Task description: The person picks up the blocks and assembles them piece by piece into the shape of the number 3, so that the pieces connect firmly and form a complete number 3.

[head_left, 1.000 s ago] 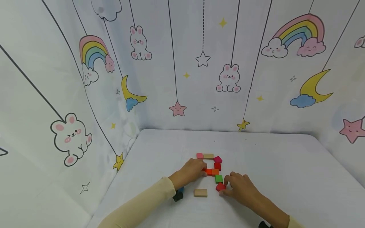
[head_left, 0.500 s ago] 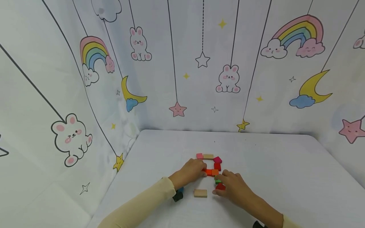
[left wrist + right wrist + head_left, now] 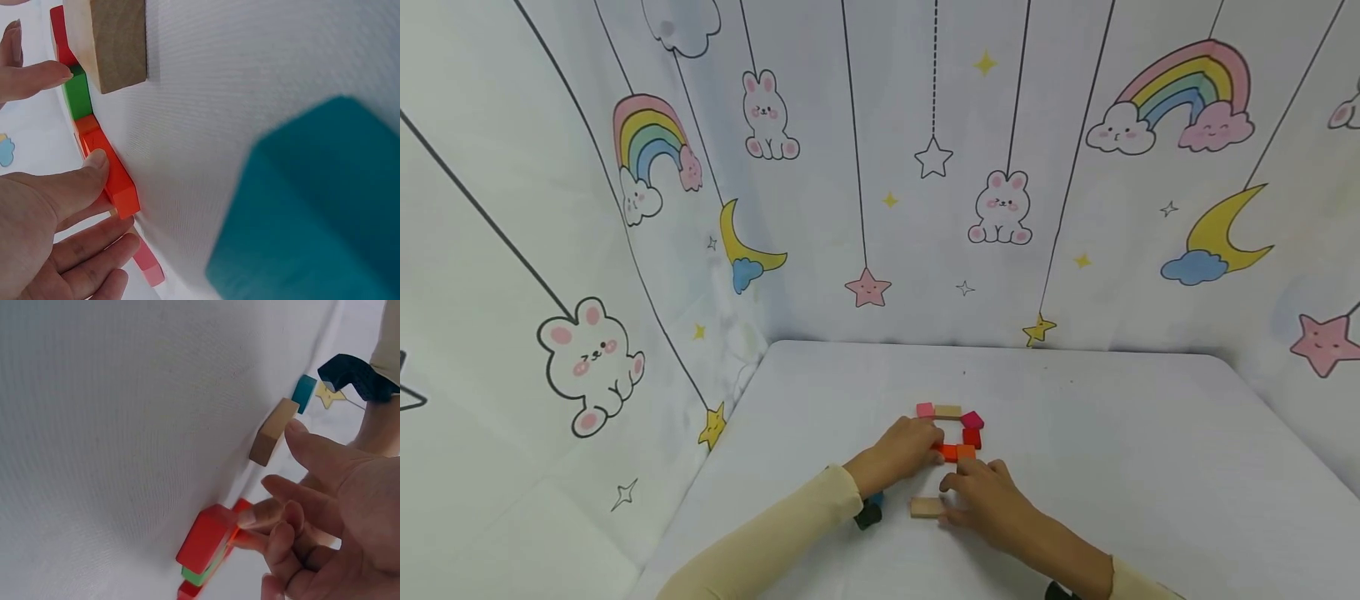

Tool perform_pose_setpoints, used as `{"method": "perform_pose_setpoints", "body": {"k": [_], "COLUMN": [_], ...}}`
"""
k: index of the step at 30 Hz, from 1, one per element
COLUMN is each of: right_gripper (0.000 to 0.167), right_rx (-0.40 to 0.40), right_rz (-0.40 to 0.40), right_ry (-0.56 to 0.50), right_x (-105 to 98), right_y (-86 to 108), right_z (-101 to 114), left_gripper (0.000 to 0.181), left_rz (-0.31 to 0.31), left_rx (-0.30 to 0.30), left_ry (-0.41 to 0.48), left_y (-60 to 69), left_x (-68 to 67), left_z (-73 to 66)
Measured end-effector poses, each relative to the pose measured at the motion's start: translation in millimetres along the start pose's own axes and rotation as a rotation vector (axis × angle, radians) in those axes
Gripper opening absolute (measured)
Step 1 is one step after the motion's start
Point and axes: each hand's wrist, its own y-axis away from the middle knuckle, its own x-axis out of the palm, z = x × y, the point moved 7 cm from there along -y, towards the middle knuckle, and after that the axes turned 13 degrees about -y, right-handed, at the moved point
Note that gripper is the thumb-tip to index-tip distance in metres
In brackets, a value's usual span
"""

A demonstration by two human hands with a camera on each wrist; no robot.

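Observation:
My left hand [image 3: 904, 450] pinches an orange-red block [image 3: 115, 178] lying in a row of blocks, its thumb on the near face and fingers behind. An orange block [image 3: 966, 452] adjoins it. My right hand [image 3: 991, 502], fingers loosely bent, is beside a plain wooden block [image 3: 926, 507]; its thumb is close to this block [image 3: 273, 432] in the right wrist view, and contact cannot be told. A green block [image 3: 77, 94] and a red block [image 3: 207, 536] continue the row, hidden behind my right hand in the head view.
At the row's far end are a pink block [image 3: 925, 410], a wooden block [image 3: 948, 412], a magenta pentagonal block [image 3: 972, 420] and a red block [image 3: 972, 438]. A teal block [image 3: 304, 392] stands by my left sleeve. A patterned cloth backdrop [image 3: 917, 233] surrounds the white table [image 3: 1112, 433].
My right hand has moved left, from the red block at the row's near end, over the green block, to the plain wooden block. My left hand has stayed put.

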Motion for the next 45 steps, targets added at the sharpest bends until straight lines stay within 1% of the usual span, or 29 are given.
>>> {"method": "perform_pose_setpoints", "body": {"k": [7,16,21,29,33,40,45], "right_gripper": [0.031,0.027,0.026,0.024,0.023,0.024,0.024], "right_rx": [-0.022,-0.025,-0.008,-0.013,0.010,0.070,0.080], "right_rz": [0.012,0.006,0.009,0.011,0.006,0.017,0.010], "right_ry": [-0.014,0.013,-0.004,-0.018,-0.013,-0.003,-0.023], "right_x": [2,2,3,4,3,2,-1], "right_y": [-3.0,-4.1,-4.6,-5.2,-6.8,-7.7,-6.0], "right_z": [-2,-2,-3,0,-2,-13,-17], "left_gripper": [0.018,0.017,0.018,0.018,0.018,0.019,0.020], "left_rz": [0.026,0.024,0.026,0.030,0.026,0.015,0.022], "left_rx": [-0.005,-0.005,-0.006,-0.012,-0.012,-0.007,-0.008], "left_ry": [-0.019,-0.017,-0.017,-0.008,-0.001,0.017,0.005], "left_y": [-1.6,-3.1,-3.6,-2.8,-1.7,-0.8,-0.8], "left_x": [3.3,3.5,4.2,3.9,3.2,2.0,0.9], "left_z": [1.0,1.2,1.4,1.5,1.1,0.2,0.0]}}
